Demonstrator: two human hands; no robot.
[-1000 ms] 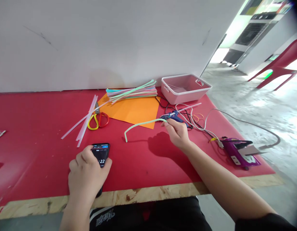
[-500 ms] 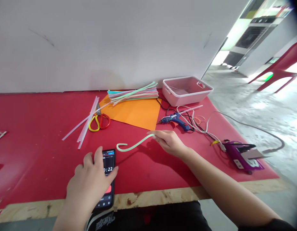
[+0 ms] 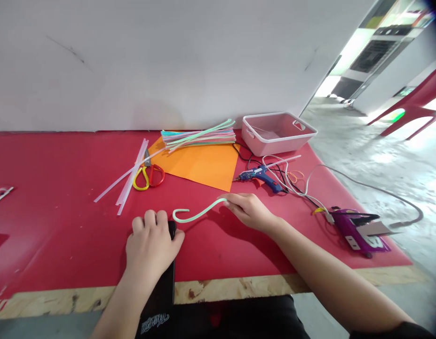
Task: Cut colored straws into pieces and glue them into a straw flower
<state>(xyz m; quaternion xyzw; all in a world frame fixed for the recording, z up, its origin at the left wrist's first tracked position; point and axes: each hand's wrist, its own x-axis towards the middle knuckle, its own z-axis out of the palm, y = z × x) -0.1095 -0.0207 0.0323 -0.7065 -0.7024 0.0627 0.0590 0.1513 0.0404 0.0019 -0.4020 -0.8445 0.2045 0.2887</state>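
Observation:
My right hand [image 3: 251,211] pinches one end of a pale green pipe cleaner [image 3: 196,217] between thumb and fingers. The stem curves leftward above the red table and hooks back at its free end. My left hand [image 3: 152,241] lies over a black smartphone [image 3: 172,229] at the table's front edge, fingers and thumb closed around its upper part. The screen is hidden under the hand. A blue glue gun [image 3: 262,178] rests just beyond my right hand.
Pipe cleaners [image 3: 200,136] lie bundled on orange paper [image 3: 203,165]. Scissors [image 3: 149,175] and translucent sticks [image 3: 129,183] are at left. Rightward are a pink basket [image 3: 270,146], cables, and a purple power strip [image 3: 352,233]. A wall [image 3: 150,61] rises behind the table [image 3: 62,226].
My left hand lifted partly off the phone, showing its screen, then closed over it again farther right. The pipe cleaner came nearer and its free end turned into a hook.

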